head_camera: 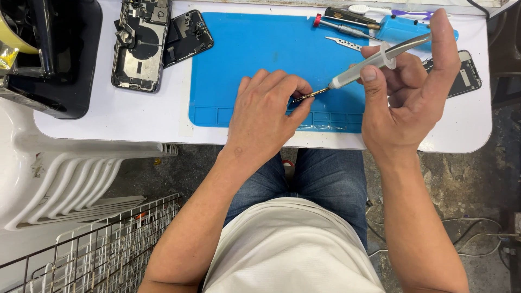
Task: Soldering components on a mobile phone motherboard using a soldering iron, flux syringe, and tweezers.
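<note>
My right hand [404, 92] grips a grey syringe [374, 62], thumb on its plunger end, its brass needle tip pointing down-left. My left hand [268, 111] rests on the blue work mat [255, 54] with its fingertips pinched at the needle tip [306, 96]; whatever small part it pinches is hidden by the fingers. An opened phone body [140, 46] with exposed internals lies at the mat's left, a dark back cover [187, 35] beside it.
Tweezers [343, 43], a red-capped screwdriver [342, 27] and a blue tool [404, 27] lie at the mat's far right. Another phone part [467, 73] sits behind my right hand. A black bin [54, 65], white plastic chair [65, 179] and wire rack [97, 249] stand left.
</note>
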